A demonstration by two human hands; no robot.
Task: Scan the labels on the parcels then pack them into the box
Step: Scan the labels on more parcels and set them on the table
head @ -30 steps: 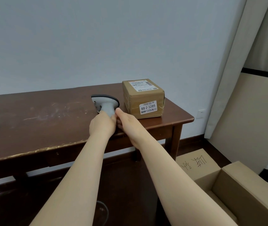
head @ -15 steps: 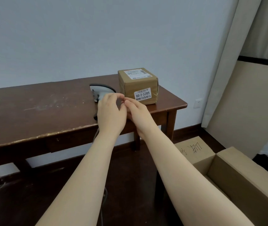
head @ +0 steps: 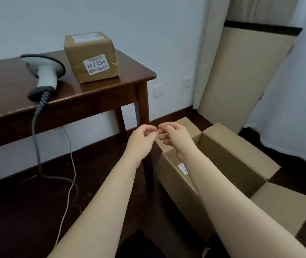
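Scanner (head: 46, 71) left of parcel (head: 92, 56) on table (head: 9, 81); box (head: 232, 161) right, perhaps holding something.

Parcel (head: 92, 58), scanner (head: 46, 71) on table (head: 3, 81); left hand (head: 142, 141), right hand (head: 176, 139) seemingly empty

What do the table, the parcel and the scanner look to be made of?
Table: likely wood under a dark glossy varnish; it shows sheen and a worn pale front edge.
Parcel: brown cardboard, matte, creased at its edges.
Scanner: probably plastic, smooth pale grey with black trim.

Brown parcel (head: 92, 56) with white label (head: 96, 64), grey-white scanner (head: 45, 71), dark wood table (head: 9, 86), tan box (head: 241, 159)
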